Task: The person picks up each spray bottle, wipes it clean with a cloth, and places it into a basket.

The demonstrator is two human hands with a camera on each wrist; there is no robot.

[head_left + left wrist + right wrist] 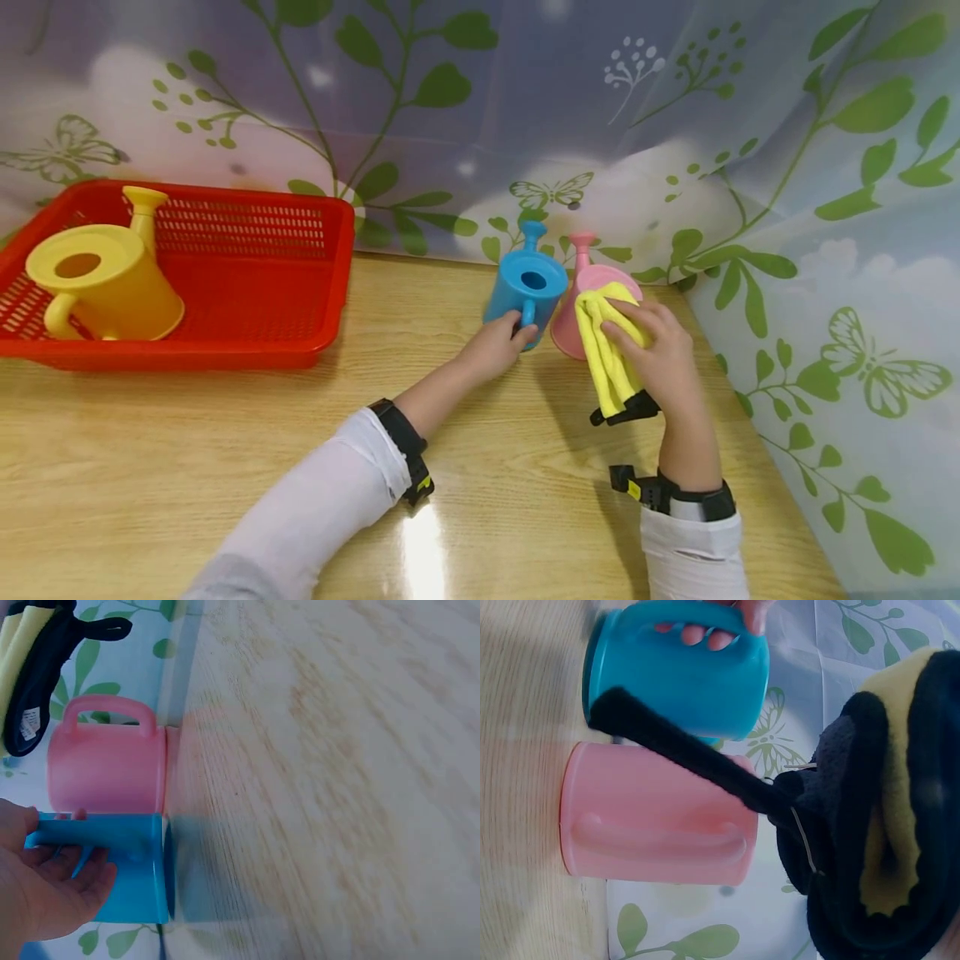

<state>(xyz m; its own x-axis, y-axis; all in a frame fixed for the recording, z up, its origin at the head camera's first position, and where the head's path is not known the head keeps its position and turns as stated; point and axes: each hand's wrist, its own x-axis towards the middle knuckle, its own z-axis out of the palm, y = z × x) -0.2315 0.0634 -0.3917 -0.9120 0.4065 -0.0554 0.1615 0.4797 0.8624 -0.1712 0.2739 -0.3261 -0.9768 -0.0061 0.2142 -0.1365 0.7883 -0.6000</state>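
A blue watering can (512,287) stands upright near the back wall. My left hand (495,345) grips its handle, fingers passing through the loop in the left wrist view. Close to its right is a pink watering can (567,329), its handle (660,841) free in the right wrist view. My right hand (660,354) holds a folded yellow cloth (611,354) with a black underside, trim and hanging loop (690,754). From the head, the cloth covers part of the pink can; in the right wrist view it is above the can's top.
At the left a red plastic basket (255,287) with slotted walls holds a yellow watering can (146,292). A printed curtain (420,150) with leaves and butterflies hangs behind and to the right of the wooden table (187,475).
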